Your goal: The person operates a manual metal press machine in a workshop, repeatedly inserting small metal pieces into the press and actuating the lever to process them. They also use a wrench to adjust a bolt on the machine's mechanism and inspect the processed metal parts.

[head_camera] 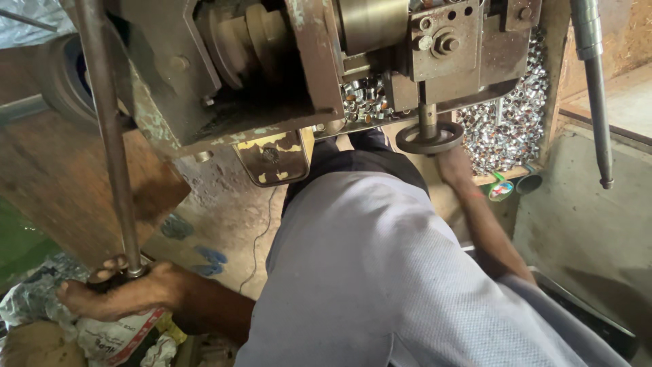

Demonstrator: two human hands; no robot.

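Observation:
My left hand (119, 292) grips the lower end of a long grey metal lever rod (109, 136) that rises to the frame's top at left. My right hand (454, 165) reaches up to a small round handwheel (429, 138) under a worn metal machine (319, 61); the fingers sit under its rim. My pale shirt (380, 272) fills the lower middle of the view.
A heap of small shiny metal rings (509, 115) lies in a tray at the right of the machine. A second steel rod (598, 102) hangs at far right. Crumpled bags (102, 336) lie at lower left, a concrete floor (231, 211) below.

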